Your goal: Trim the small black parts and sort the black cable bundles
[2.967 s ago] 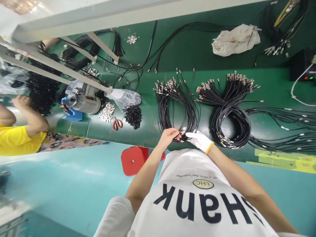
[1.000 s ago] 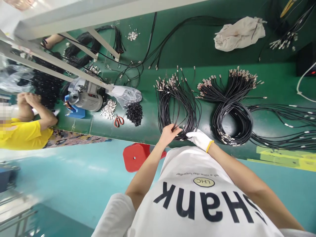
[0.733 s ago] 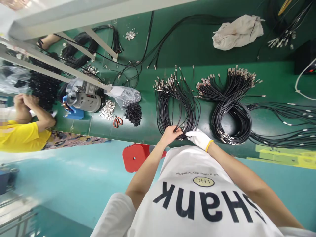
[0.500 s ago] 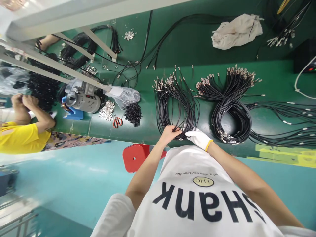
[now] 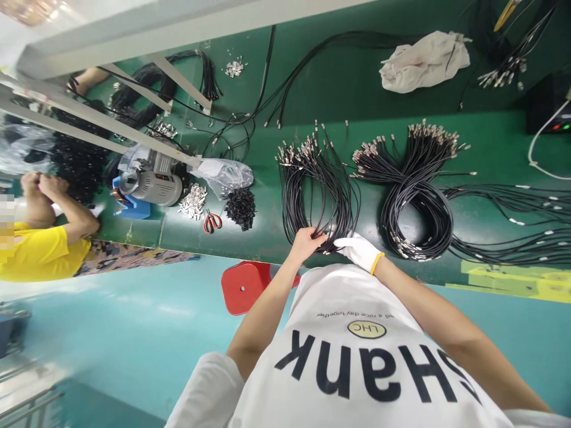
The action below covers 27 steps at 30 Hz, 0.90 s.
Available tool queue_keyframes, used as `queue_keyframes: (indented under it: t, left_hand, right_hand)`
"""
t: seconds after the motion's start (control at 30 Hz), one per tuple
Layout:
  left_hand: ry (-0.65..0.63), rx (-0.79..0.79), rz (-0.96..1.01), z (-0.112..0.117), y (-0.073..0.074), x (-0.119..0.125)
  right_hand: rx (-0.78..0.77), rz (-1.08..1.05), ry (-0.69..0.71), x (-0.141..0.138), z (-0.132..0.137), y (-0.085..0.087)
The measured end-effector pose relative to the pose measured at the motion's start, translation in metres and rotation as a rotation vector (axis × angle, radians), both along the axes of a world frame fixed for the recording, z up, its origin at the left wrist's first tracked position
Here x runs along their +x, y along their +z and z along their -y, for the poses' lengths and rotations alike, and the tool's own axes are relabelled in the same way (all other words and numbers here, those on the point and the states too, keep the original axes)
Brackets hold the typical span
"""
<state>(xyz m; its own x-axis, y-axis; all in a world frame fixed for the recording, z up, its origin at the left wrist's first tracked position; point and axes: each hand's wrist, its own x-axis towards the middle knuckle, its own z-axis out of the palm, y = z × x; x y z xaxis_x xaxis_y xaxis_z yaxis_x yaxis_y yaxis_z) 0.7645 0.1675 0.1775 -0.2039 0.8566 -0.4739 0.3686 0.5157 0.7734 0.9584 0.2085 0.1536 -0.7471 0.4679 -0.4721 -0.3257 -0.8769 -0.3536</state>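
Observation:
A looped bundle of thin black cables [image 5: 289, 202] with metal connector ends lies on the green bench in front of me. Bare, my left hand [image 5: 307, 245] is closed on cables at the loop's near side. My right hand [image 5: 359, 249], in a white glove with a yellow cuff, is closed on the same cables just to the right; its fingertips are partly hidden among them. To the right lies a second coiled cable bundle [image 5: 446, 229], crossed over itself, its connectors fanned out at the far side.
Left of the bundle are black plastic parts [image 5: 241, 208], red-handled cutters [image 5: 212, 223], white pieces [image 5: 193, 201] and a grey motor [image 5: 158, 185]. A red stool [image 5: 243, 288] stands below the bench edge. A person in a yellow top [image 5: 47, 249] works at far left.
Both hands stay on the cables at nearly the same place. The view has shifted very slightly.

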Motion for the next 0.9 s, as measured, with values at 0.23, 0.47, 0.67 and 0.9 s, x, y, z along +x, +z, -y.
queue_keyframes:
  t: [0.23,0.47,0.67,0.9]
  left_hand:
    - [0.012,-0.003,0.017,-0.002,0.002,0.005]
    - [0.036,0.053,0.18,0.0,0.017,-0.004]
    - [-0.023,0.039,0.216,0.0,0.021,-0.005]
    - [-0.172,-0.019,0.033,-0.001,0.012,0.002]
  right_hand:
    - [0.001,0.028,-0.027,0.0,0.002,-0.001]
    - [-0.013,0.035,-0.042,0.0,0.001,-0.006]
    - [-0.04,0.056,-0.053,0.002,0.001,-0.01]
    - [-0.062,-0.007,-0.03,-0.001,-0.001,0.006]
